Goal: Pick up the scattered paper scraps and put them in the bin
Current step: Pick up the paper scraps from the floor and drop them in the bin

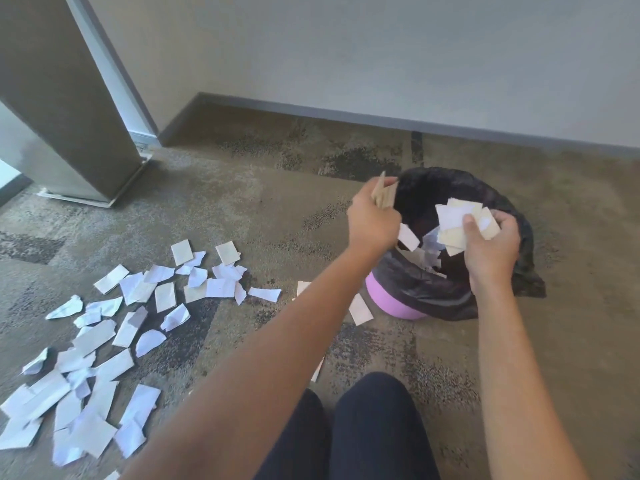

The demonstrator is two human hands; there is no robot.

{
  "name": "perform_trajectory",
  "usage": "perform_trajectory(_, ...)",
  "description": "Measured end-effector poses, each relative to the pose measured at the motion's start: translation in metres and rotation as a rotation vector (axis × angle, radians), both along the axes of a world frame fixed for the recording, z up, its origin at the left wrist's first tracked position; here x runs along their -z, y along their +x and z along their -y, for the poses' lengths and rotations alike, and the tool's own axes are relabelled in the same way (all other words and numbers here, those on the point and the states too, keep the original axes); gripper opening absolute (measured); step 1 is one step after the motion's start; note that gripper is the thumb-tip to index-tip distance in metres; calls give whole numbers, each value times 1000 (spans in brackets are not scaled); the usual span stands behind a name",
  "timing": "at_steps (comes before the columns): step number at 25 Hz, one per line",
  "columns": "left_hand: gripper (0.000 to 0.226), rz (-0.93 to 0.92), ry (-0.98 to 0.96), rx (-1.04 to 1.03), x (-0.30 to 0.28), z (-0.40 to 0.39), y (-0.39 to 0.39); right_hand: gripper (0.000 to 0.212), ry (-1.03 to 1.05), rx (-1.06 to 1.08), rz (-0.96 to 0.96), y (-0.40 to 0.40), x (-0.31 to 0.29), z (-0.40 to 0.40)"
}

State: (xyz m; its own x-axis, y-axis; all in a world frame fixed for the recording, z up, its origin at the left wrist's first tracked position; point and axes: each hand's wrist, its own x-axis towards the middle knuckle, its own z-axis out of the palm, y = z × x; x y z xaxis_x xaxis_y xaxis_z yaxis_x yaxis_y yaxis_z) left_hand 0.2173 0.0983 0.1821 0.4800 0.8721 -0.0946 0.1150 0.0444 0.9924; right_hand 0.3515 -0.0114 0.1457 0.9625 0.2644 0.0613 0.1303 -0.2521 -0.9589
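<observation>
- Because the bin [394, 292] is the goal, both hands hang over its black bag.
- The left hand [372, 221] pinches tan scraps [384, 195]; the right hand [491, 242] grips a bunch [457, 220].
- Many paper scraps [104, 341] lie on the carpet, left of the bin.

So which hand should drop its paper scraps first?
Probably the right hand: its scraps sit over the bin's opening, while the left hand's bundle is at the rim.
</observation>
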Motion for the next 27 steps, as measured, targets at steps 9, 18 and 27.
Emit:
perform_trajectory(9,67,-130,23,347,-3,-6,32,30,10,-55,-54,12,15,14)
perform_trajectory(18,24,-216,92,-33,74,-50,-62,18,11,-263,340,-57,-12,-19)
perform_trajectory(27,88,-1139,104,658,249,2,-155,46,-798,-916,210,-128,170,-53)
